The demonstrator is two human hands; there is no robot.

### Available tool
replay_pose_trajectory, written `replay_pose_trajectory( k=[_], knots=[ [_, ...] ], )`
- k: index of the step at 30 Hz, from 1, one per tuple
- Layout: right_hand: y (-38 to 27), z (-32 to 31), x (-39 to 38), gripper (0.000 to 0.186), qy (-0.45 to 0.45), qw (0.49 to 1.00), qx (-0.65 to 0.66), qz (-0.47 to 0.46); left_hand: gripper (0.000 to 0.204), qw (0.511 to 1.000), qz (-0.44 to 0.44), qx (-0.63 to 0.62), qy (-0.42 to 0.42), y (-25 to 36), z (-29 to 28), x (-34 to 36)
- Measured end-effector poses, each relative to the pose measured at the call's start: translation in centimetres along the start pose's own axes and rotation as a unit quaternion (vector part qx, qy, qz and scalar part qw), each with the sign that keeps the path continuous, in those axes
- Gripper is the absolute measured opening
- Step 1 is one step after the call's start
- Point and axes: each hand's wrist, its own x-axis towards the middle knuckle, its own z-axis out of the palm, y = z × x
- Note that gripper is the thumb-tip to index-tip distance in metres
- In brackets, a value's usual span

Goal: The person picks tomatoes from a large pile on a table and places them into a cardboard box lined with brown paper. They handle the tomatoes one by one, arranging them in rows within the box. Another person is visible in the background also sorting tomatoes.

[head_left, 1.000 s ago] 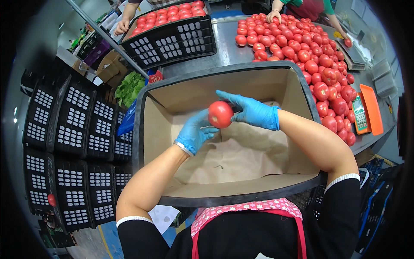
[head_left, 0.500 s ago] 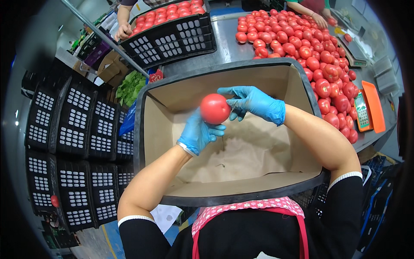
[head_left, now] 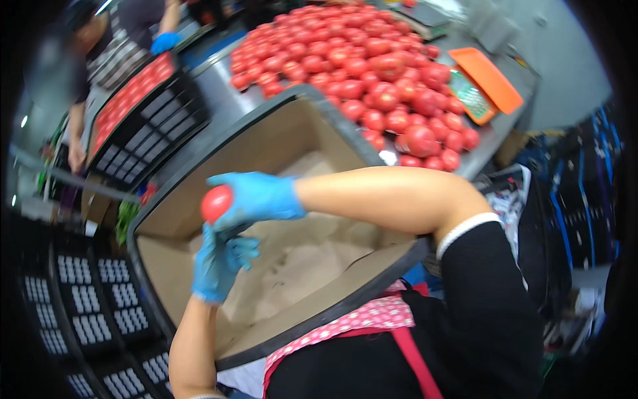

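Over the lined crate, my right hand [head_left: 256, 198], in a blue glove, is wrapped round a red tomato [head_left: 216, 203] from its right side. My left hand [head_left: 218, 266], also gloved in blue, is just below it. One left digit reaches up to the tomato's underside, and the other fingers are loosely bent and apart. My right hand partly hides the contact between the two hands. The black crate [head_left: 147, 276] stands tilted in view against my apron, lined with brown paper [head_left: 319, 263]; a small dark scrap lies on the lining.
Beyond the crate, many tomatoes [head_left: 355, 66] are heaped on a metal table, beside an orange-framed scale [head_left: 473, 96]. A black crate full of tomatoes [head_left: 149, 116] stands at far left, near another person [head_left: 126, 56]. Stacked black crates [head_left: 93, 292] line the left side.
The view has swung to the right, so the scene appears turned and shifted left. My right hand has closed over the tomato, which earlier rested in my left hand.
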Motion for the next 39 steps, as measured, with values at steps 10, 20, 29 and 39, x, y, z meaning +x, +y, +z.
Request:
replay_pose_trajectory(
  k=[10, 20, 29, 39],
  knots=[
    [-2.7, -16.9, -6.1, 0.045, 0.489, 0.783, 0.107, -0.37, 0.059, 0.999, 0.006, 0.047, 0.018, -0.3, -0.8, -0.5],
    [21.4, -34.3, -24.1, 0.095, 0.765, 0.623, -0.141, 0.085, 0.052, 0.997, -0.005, 0.072, 0.018, 0.7, 0.6, -0.8],
    [-0.5, -21.4, -11.9, 0.052, 0.391, 0.89, -0.185, -0.143, 0.05, 0.996, -0.015, 0.081, 0.046, -0.6, -2.3, 0.7],
    [-0.4, -6.0, -8.0, 0.069, 0.243, 0.608, -0.755, -0.022, 0.06, 0.741, 0.253, 0.57, 0.247, 1.8, -2.6, -3.0]
  ],
)
